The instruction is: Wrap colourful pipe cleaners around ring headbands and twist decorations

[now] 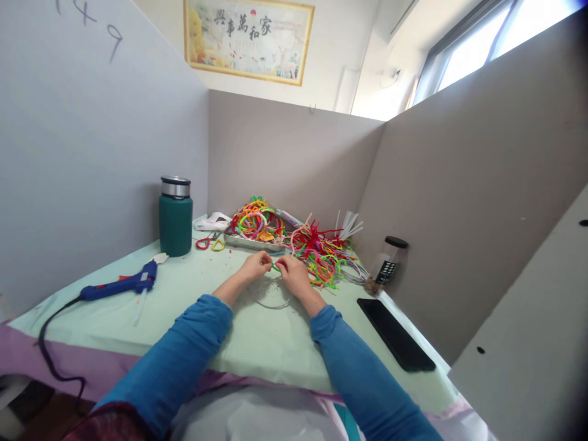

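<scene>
My left hand (pixel 257 267) and my right hand (pixel 295 275) meet over the middle of the table, fingers pinched. A short stretch of green pipe cleaner (pixel 275 266) shows between the fingertips of both. Below them curves a thin grey wire hoop (pixel 274 306); whether its upper part is in my fingers or lies on the table is hidden. Just beyond my right hand spreads a loose heap of red, green, pink and yellow pipe cleaners (pixel 321 260).
A metal tray (pixel 250 244) of colourful twisted rings stands at the back, with scissors (pixel 217 244) beside it. At left are a green bottle (pixel 175 220) and a corded blue glue gun (pixel 122 285). A black phone (pixel 395 334) and a clear black-lidded jar (pixel 389 263) occupy the right.
</scene>
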Demonstrator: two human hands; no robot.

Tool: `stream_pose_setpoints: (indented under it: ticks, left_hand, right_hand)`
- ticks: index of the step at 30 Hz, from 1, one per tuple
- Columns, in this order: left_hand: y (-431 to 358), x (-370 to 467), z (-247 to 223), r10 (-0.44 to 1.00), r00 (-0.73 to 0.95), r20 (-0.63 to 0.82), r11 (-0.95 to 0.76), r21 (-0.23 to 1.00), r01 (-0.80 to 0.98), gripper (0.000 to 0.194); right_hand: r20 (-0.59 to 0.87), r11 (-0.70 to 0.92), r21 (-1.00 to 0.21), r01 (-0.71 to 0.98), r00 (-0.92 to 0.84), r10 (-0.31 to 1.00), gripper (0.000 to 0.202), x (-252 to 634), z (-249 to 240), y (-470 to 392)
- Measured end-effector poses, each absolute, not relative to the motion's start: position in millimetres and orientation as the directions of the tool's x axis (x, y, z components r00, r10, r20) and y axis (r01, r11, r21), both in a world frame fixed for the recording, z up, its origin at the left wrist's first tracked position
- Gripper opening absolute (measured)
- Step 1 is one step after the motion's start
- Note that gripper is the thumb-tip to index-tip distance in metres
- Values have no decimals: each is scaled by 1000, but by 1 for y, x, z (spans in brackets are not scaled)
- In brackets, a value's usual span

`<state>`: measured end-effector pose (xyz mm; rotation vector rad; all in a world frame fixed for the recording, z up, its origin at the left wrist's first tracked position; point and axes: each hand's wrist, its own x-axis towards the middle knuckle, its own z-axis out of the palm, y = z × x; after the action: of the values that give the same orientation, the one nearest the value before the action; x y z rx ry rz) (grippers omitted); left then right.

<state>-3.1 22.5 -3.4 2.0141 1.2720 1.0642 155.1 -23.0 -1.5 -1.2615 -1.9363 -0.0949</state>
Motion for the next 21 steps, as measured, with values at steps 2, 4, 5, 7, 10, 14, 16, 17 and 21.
stream_pose_setpoints:
  ticks: [2,4,5,7,10,14,16,17,21]
  left_hand:
    - [19,-3,-2,907,253,338,-422,747,514,11]
    - [16,-4,0,906,257,336,-423,733,533,10]
    - [15,-4,1,905,263,335,-426,731,533,10]
    - [15,-4,2,903,286,321,-428,740,519,11]
    - [17,-3,2,902,321,289,-420,760,497,13]
    - [20,-3,2,882,285,376,-472,702,534,15]
    - [20,-3,3,871,272,409,-489,674,554,15]
    - [19,-4,3,870,268,414,-490,667,561,16]
    - [18,-5,3,865,273,422,-497,643,583,16]
  right_hand:
    - [657,502,-341,795,-182,732,12,155,-2,-23]
    - [655,509,-338,791,-190,731,12,155,-2,-23]
    - [654,512,-338,790,-194,731,12,155,-2,-23]
    - [653,513,-341,788,-194,732,13,156,-3,-21]
    - [654,517,-357,778,-188,733,13,158,-5,-18]
    - [652,540,-385,749,-193,733,12,157,-6,-16]
    - [656,553,-398,732,-194,729,12,156,-6,-16]
    - [658,559,-405,724,-193,728,12,156,-6,-16]
    - [663,579,-407,707,-208,719,10,155,-5,-17]
